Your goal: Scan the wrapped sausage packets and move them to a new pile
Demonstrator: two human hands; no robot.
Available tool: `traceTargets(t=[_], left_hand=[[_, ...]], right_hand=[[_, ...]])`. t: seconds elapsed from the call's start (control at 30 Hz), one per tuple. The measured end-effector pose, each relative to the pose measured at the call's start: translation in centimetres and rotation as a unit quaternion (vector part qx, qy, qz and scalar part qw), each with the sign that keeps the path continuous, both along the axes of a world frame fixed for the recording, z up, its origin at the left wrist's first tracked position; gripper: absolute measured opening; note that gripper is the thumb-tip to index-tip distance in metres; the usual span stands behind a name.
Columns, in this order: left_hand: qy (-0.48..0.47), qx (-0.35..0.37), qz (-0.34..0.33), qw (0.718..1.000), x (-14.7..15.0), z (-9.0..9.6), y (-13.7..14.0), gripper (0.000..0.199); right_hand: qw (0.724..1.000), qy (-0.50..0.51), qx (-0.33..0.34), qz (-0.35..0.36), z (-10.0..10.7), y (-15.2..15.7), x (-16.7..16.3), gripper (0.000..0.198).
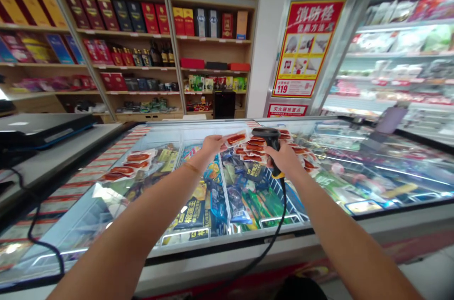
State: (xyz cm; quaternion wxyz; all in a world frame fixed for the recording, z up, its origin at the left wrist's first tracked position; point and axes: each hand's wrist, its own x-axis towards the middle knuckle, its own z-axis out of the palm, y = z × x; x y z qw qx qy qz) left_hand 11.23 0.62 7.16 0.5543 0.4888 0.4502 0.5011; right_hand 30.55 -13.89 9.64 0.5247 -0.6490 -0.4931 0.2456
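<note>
My left hand (pixel 213 144) grips the end of a clear vacuum-sealed pack of reddish-brown meat or sausage (pixel 236 139), held over the chest freezer's glass top. Wrapped round the handle of a black corded barcode scanner (pixel 266 135) is my right hand (pixel 281 158). The scanner's head is level with the pack and just right of it, and its cable hangs down toward me. Several similar sealed packs (pixel 253 147) lie on the glass behind and beside the scanner. A smaller group of such packs (pixel 137 160) rests on the glass at the left.
The chest freezer (pixel 248 238) holds bagged frozen goods in wire baskets. On a left counter (pixel 17 149) sits a dark flat device (pixel 46 127) with a black cable. Shelves of boxed goods (pixel 138 19) stand behind. A purple upright object (pixel 392 118) is at the right.
</note>
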Motion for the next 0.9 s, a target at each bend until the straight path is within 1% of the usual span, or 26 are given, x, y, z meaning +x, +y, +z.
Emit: traceTargets(t=[0.07,0.13,0.2,0.27,0.3,0.37,0.43,0.5,0.53,0.6,0.67,0.7,0.77,0.87,0.9], left_hand=[[-0.001,-0.005,-0.025,1.000,3.8,0.9,0.3,0.012],[-0.006,-0.009,-0.044,0.999,7.3,1.5,0.4,0.011],[-0.012,-0.013,-0.052,0.998,9.9,1.6,0.4,0.024],[-0.015,-0.016,-0.044,0.999,11.3,1.3,0.4,0.039],[-0.014,-0.015,-0.036,0.999,11.5,1.1,0.4,0.044],[-0.014,-0.006,-0.018,1.000,10.9,0.6,0.4,0.044],[-0.019,0.012,-0.003,1.000,9.1,0.1,0.5,0.038],[-0.006,0.050,0.010,0.999,6.5,-0.3,0.7,0.032],[0.017,0.073,0.022,0.997,4.8,-0.5,0.9,0.030],[0.097,0.123,0.058,0.986,1.1,-0.9,1.3,0.029],[0.208,0.161,0.104,0.959,-3.1,-1.3,1.8,0.030],[0.269,0.175,0.123,0.939,-5.4,-1.5,2.1,0.031],[0.388,0.194,0.144,0.890,-10.1,-1.5,2.5,0.034],[0.435,0.196,0.178,0.861,-17.2,-1.1,3.0,0.038],[0.485,0.198,0.202,0.827,-19.4,-0.9,3.1,0.038]], right_hand=[[0.999,0.029,0.006,-0.038,0.6,-0.1,2.4,0.017],[0.996,0.058,0.005,-0.069,0.9,-0.3,4.3,0.018],[0.993,0.078,0.003,-0.088,0.9,-0.5,5.4,0.018],[0.992,0.081,0.002,-0.096,0.6,-0.5,5.8,0.018],[0.992,0.078,0.000,-0.095,0.3,-0.5,5.7,0.017],[0.994,0.067,-0.008,-0.086,-0.3,-0.2,5.3,0.017],[0.996,0.060,-0.017,-0.066,-1.0,0.3,4.4,0.017],[0.997,0.059,-0.023,-0.043,-1.5,1.0,3.0,0.017],[0.997,0.060,-0.025,-0.031,-1.7,1.4,2.1,0.017],[0.998,0.065,-0.025,-0.009,-1.7,2.0,0.0,0.017],[0.998,0.063,-0.022,0.014,-1.7,2.5,-2.2,0.016],[0.998,0.059,-0.020,0.026,-1.6,2.6,-3.4,0.016],[0.997,0.055,-0.014,0.045,-1.8,2.8,-5.5,0.017],[0.995,0.075,0.001,0.067,-2.7,2.9,-7.8,0.019],[0.994,0.083,0.006,0.071,-3.2,2.9,-8.3,0.020]])
